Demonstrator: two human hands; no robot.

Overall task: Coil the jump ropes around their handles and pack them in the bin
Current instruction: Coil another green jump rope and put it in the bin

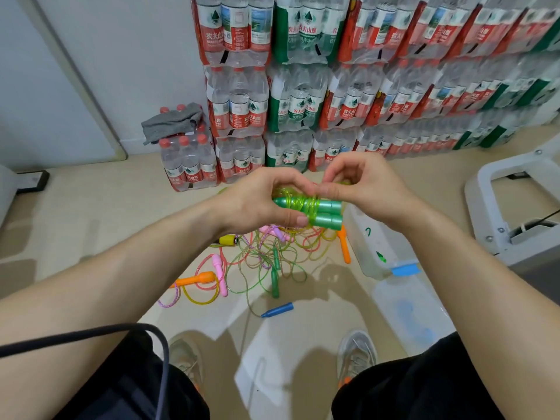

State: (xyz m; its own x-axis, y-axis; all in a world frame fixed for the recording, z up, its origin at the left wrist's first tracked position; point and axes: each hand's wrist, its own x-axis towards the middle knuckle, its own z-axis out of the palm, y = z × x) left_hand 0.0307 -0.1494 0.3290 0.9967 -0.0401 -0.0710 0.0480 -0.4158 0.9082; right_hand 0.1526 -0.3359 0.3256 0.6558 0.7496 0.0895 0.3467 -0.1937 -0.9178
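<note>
My left hand (260,201) grips a pair of green jump rope handles (325,213) held side by side, with yellow-green cord wound around their middle. My right hand (360,180) pinches the cord just above the handles. Below on the floor lies a tangled heap of jump ropes (266,256) with orange (197,278), pink (219,272), green (275,280), yellow and blue (278,309) handles. A clear plastic bin (375,247) with blue latches stands to the right of the heap, its lid (412,313) lying beside it.
Stacked packs of water bottles (333,95) line the far wall, a grey cloth (172,121) on one low pack. A white frame (512,207) stands at right. A black cable (121,331) crosses my left leg. My shoes (356,356) rest on the beige floor.
</note>
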